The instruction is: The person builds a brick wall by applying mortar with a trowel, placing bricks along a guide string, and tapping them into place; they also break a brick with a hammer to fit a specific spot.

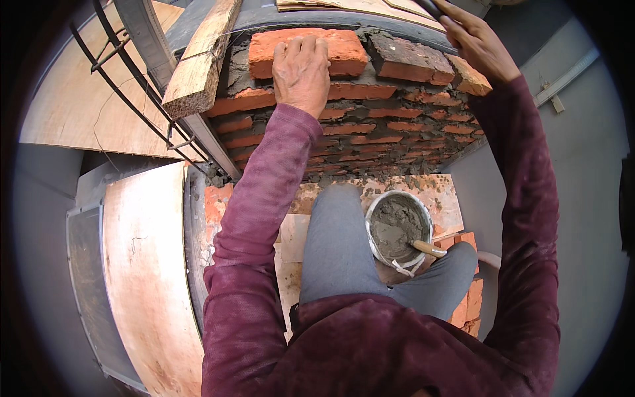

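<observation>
My left hand (301,74) is closed over an orange-red brick (347,53), its fingers curled onto the upper face. The brick sits on the top course of a brick wall (370,112), next to the grey mortar by a wooden plank (205,59). To its right, a darker mortar-smeared brick (410,61) lies in the same course, with a mortar gap between them. Raised at the upper right, my right hand (477,41) grips a dark tool handle (430,6). The picture's upper edge cuts off the rest of that tool, so its kind is hidden.
Between my legs stands a bucket (368,228) of wet mortar with a wooden-handled tool (430,249) in it. Loose bricks (473,301) are stacked by my right knee. Steel reinforcing bars (135,66) rise left of the wall. A plywood sheet (145,258) leans at left.
</observation>
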{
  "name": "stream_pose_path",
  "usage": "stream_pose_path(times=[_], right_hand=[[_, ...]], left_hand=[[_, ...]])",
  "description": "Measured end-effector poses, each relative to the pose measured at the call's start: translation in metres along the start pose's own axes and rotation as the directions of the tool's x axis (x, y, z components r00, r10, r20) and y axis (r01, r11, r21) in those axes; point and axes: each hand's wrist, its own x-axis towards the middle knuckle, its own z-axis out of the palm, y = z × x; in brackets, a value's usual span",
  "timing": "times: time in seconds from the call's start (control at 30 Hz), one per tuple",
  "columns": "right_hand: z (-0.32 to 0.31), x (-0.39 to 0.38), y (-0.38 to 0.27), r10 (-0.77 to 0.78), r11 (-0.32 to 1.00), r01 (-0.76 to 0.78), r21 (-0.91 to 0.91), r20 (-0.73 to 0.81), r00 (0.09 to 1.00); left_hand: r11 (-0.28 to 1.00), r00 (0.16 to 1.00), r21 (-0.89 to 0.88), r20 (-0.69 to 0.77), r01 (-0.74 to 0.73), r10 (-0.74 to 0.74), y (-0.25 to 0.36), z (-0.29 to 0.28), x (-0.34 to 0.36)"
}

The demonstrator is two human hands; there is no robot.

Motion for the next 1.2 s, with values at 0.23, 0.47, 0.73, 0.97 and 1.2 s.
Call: stream_pose_path(times=[0.23, 0.47, 0.73, 0.97, 1.2], right_hand=[[-0.045, -0.322, 0.064, 0.49, 0.851, -0.493, 0.18, -0.609, 0.624], [0.126, -0.724, 0.102, 0.774, -0.104, -0.995, 0.003, -0.627, -0.083], [0.39, -0.847, 0.032, 0.77, -0.515, -0.801, 0.304, -0.246, -0.589], [0.382, -0.856, 0.028, 0.832, -0.515, -0.781, 0.354, -0.012, -0.555], [0.135, -0.677, 0.108, 0.86, 0.104, -0.944, 0.312, -0.505, -0.072]], left_hand=[[0.995, 0.992, 0.024, 0.086, -0.097, 0.094, -0.004, -0.007, 0.004], [0.959, 0.952, 0.102, 0.185, -0.264, 0.242, -0.011, 0.002, 0.02], [0.969, 0.889, 0.001, 0.398, -0.247, 0.226, -0.012, 0.002, 0.032], [0.951, 0.83, -0.01, 0.485, -0.31, 0.276, -0.006, 0.018, 0.035], [0.934, 0.814, 0.072, 0.516, -0.351, 0.266, -0.042, -0.004, 0.042]])
